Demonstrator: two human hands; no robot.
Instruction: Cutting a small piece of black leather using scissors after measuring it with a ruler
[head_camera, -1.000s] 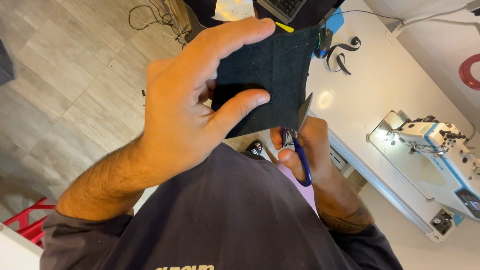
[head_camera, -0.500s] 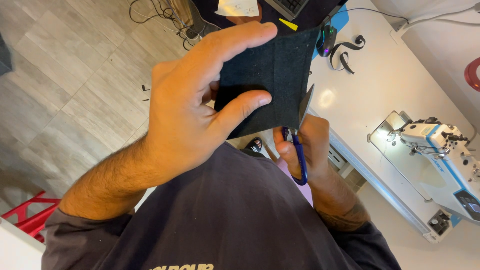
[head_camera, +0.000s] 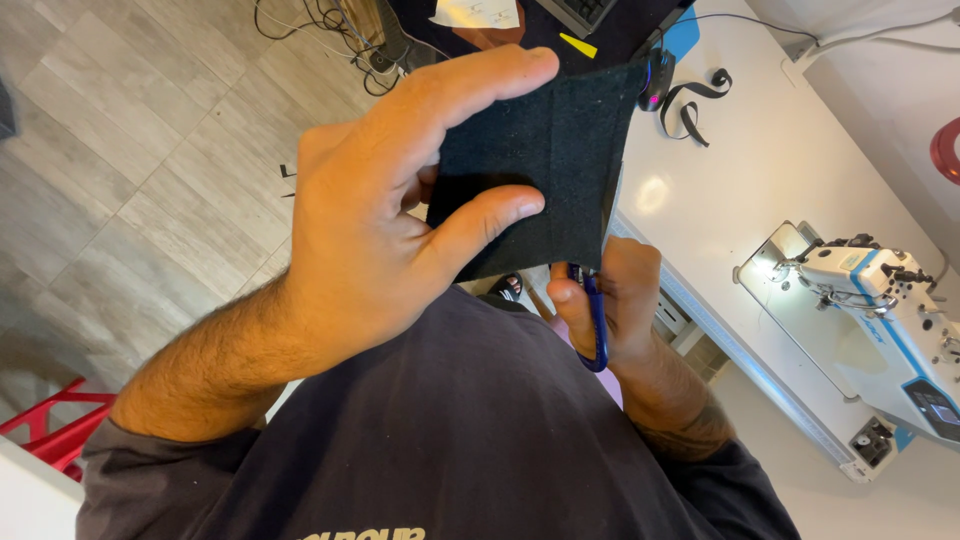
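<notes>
Filling the upper middle of the frame, a dark, roughly square piece of woven fabric (head_camera: 545, 150) is pinched by the left hand (head_camera: 390, 230), thumb on the near face and fingers behind. Blue-handled scissors (head_camera: 597, 310) are gripped in the closed right hand (head_camera: 615, 300) just below the fabric's right edge, the blades pointing up along it. A white tabletop (head_camera: 780, 170) carrying a white sewing machine (head_camera: 880, 310) lies at right.

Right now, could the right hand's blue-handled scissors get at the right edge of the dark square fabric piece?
Probably yes: the right hand holds the blue-handled scissors at the dark square fabric piece, blades along its right edge; the left hand grips further left.
</notes>
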